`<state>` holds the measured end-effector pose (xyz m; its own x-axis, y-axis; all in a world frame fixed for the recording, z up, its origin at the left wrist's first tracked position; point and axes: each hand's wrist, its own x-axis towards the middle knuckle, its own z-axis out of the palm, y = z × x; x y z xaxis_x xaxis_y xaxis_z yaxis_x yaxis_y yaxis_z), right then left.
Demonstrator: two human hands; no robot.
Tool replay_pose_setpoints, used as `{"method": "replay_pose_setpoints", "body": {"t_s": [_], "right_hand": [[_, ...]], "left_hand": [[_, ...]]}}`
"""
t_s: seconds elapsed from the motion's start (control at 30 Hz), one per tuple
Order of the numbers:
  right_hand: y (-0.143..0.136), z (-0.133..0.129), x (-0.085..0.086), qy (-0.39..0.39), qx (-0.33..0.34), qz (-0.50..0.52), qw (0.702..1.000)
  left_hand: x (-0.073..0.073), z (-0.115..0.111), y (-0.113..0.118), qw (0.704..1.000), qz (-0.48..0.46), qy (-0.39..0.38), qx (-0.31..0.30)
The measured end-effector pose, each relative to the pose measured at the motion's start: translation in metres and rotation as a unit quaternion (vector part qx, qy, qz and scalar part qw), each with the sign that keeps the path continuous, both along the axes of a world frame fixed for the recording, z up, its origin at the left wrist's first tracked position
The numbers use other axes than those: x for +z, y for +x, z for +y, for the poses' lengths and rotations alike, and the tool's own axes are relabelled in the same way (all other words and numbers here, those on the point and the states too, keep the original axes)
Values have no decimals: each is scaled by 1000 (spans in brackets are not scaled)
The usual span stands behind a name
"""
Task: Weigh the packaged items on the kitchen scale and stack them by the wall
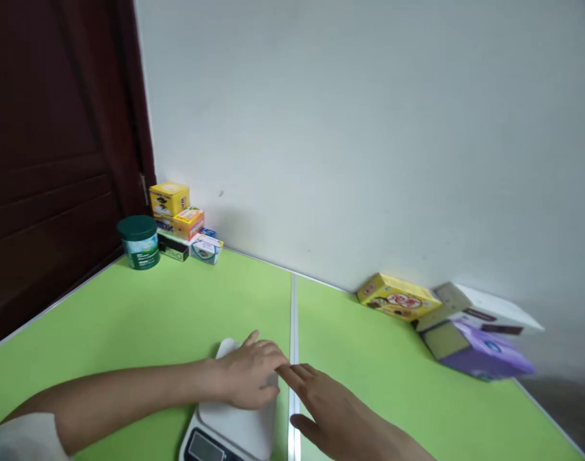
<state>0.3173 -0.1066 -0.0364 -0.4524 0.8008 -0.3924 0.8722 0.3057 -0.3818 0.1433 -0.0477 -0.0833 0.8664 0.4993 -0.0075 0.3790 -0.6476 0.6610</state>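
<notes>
A white digital kitchen scale (237, 426) lies on the green table, its dark display (204, 446) towards me. My left hand (248, 374) is above the scale's plate, palm down and fingers bent, with the thumb apart from them. Nothing shows in its grasp, though its palm side is hidden. From the right comes my right hand (327, 406), fingers stretched towards the left and thumb apart, holding nothing. Its fingertips meet or overlap the left fingers; whether they touch, I cannot tell.
On the green tabletop (200, 307), a green-lidded tub (139, 242) stands by several stacked small boxes (189, 221) at the back left. A yellow box (398, 298), a white box (489, 308) and a purple pack (479, 351) lie along the wall at right. A pale strip (293, 320) crosses the table.
</notes>
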Motion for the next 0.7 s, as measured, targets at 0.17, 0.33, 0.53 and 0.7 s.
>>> {"method": "replay_pose_setpoints", "body": {"t_s": [0.17, 0.33, 0.53, 0.7], "right_hand": [[-67, 44, 13, -7, 49, 4, 999], [-136, 118, -13, 23, 24, 131, 991], [-241, 219, -56, -6, -101, 350, 931], [-300, 280, -52, 16, -137, 422, 896]], "left_hand": [[-12, 15, -73, 988, -100, -16, 116], [-37, 71, -161, 859, -250, 129, 427], [-47, 140, -260, 756, -235, 194, 580], [-48, 193, -294, 786, -193, 68, 584]]}}
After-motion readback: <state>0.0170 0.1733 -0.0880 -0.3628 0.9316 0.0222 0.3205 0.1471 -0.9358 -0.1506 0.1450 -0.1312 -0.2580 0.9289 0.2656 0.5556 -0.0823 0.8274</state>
